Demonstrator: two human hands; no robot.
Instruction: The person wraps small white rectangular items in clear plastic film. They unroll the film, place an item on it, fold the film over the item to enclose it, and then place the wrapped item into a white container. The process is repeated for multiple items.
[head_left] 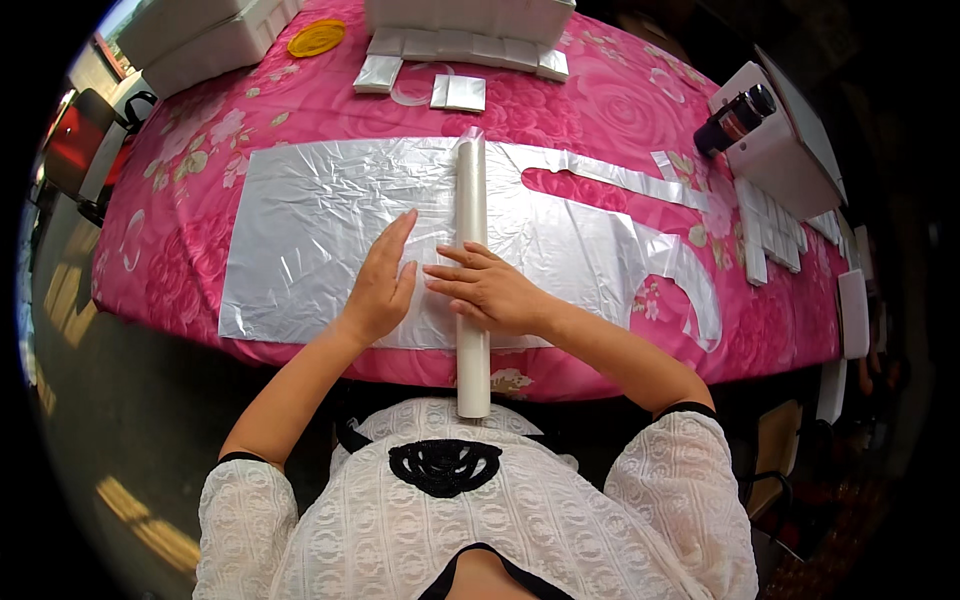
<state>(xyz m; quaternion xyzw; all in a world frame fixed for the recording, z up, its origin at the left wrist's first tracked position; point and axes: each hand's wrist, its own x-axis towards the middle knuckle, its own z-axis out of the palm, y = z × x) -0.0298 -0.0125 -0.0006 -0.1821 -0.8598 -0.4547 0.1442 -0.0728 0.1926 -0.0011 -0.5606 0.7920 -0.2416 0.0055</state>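
Observation:
A thin, shiny silver-white plastic apron (300, 240) lies spread on the table, its cut-out straps and neck loop toward the right. Across its middle rests a long whitish roll (472, 200), running from the far side to past the near table edge. My left hand (380, 287) is just left of the roll, fingers stretched out over the apron; whether it presses on the plastic I cannot tell. Over the roll's middle lies my right hand (492, 292), fingers apart and pointing left, covering part of the roll without wrapping round it.
Flat folded packets (460, 93) lie beyond the apron, before a white foam box (470, 18). Another foam box (215, 50) and a yellow ring-shaped item (316, 38) stand far left. At right are a dark bottle (735, 120), a white box (785, 150) and more packets (765, 225).

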